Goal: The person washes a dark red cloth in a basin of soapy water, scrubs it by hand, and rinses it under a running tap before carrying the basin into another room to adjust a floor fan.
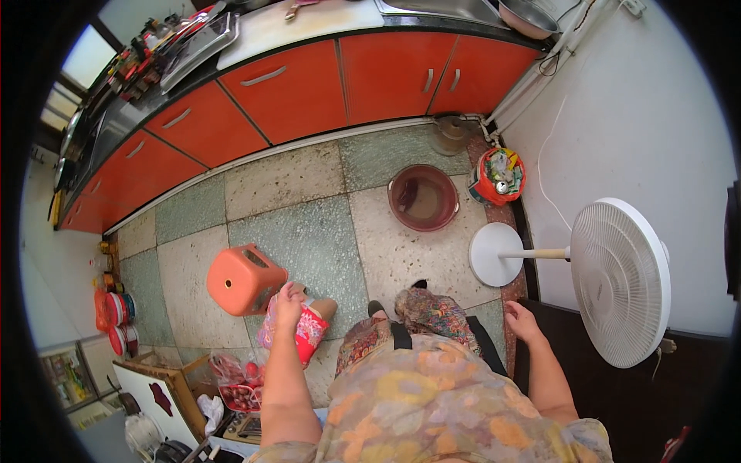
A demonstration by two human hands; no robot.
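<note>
My left hand [289,304] hangs at the near right side of an orange plastic stool [238,281], its fingers loosely apart with nothing visible in them. In the picture it overlaps the edge of a red-and-pink patterned bag [310,333], which stands on the floor; I see no grip on it. Over on the right, my right hand [525,321] hangs free with fingers loosely apart, below the round base of a white standing fan [617,282]. On the tiled floor ahead sits a dark red basin [422,198] with a dark object inside.
Red cabinets [289,89] run along the far side under a counter. A red bin of rubbish [498,177] and a lidded brownish pot [449,134] stand at the far right. Near left are a basket of red onions [241,397] and a cardboard box [179,390].
</note>
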